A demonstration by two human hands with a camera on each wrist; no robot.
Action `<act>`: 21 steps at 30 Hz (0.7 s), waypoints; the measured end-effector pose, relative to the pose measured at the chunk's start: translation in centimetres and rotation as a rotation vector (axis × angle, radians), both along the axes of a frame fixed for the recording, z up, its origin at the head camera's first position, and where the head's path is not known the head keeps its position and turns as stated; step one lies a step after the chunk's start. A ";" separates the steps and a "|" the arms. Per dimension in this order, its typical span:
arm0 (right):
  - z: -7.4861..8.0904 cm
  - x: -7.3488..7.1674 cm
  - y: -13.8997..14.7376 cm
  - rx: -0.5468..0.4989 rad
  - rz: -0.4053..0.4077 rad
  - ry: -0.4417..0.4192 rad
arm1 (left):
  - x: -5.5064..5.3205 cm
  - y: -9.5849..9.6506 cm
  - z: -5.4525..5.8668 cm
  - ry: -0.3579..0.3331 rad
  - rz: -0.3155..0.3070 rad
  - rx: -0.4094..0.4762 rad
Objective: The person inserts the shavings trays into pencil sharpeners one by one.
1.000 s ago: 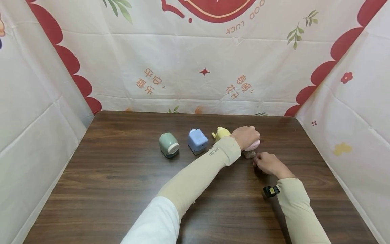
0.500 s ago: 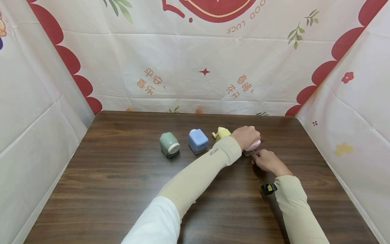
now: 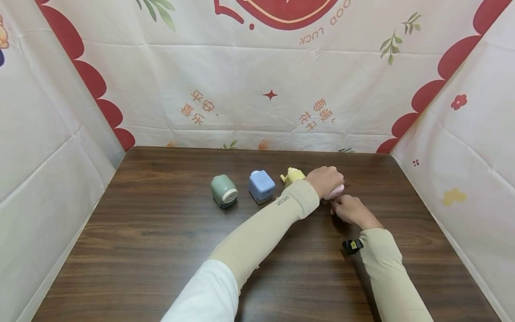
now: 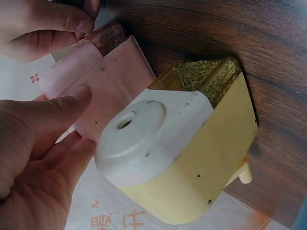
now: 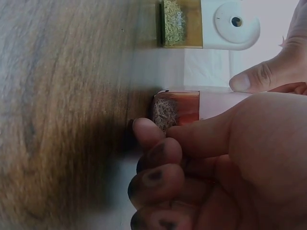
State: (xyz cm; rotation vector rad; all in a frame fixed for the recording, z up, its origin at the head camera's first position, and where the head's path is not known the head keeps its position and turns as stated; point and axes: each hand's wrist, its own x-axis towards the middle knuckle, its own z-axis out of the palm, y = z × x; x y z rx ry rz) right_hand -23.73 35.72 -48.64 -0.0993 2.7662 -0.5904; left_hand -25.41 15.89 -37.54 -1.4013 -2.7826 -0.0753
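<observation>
A pink pencil sharpener stands toward the right of the table, mostly hidden by my left hand in the head view. The left thumb and fingers hold its body from both sides. My right hand is at its near side with curled fingers. Thumb and index finger pinch at the edge of its clear reddish shavings drawer, which is filled with shavings and sits in the body. Beside it is a yellow pencil sharpener with a white front, a crank and its own drawer of shavings.
To the left on the dark wooden table stand a blue pencil sharpener and a green one. A printed white cloth hangs behind the table and along both sides.
My right hand has moved slightly up and left toward the pink sharpener, and the drawer has slid into the body. The left hand has stayed in place.
</observation>
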 end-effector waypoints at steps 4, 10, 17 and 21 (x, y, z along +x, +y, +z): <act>-0.5 -0.4 0.3 0.006 0.017 0.012 | 0.0 0.0 0.0 0.004 0.007 -0.003; -1.8 -1.4 0.8 0.019 -0.036 -0.020 | 0.0 0.0 0.0 -0.004 0.011 0.011; -1.1 -0.7 0.2 -0.001 -0.031 -0.023 | 0.0 -0.1 -0.2 0.000 -0.003 0.009; -2.5 -1.4 1.2 0.002 -0.015 -0.008 | 0.0 -0.1 -0.2 -0.013 -0.011 0.001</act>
